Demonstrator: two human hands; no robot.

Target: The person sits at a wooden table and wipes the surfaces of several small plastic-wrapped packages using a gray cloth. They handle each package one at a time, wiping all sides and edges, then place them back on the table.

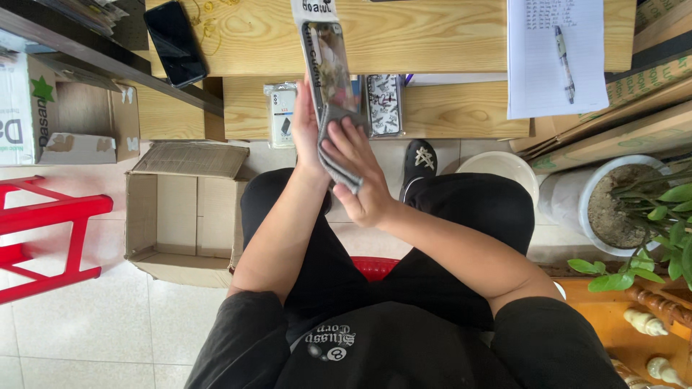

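Observation:
My left hand holds up a long packaged phone case in a clear wrapper, gripping its lower part. My right hand presses a grey cloth against the bottom of that package. Both hands are raised over my lap, in front of a low wooden shelf. On the shelf lie a small clear-packed case on the left and a patterned case just right of the hands.
A black phone lies on the wooden table; a sheet of paper with a pen sits at right. An open cardboard box stands on the floor left, a red stool beyond it. A potted plant is at right.

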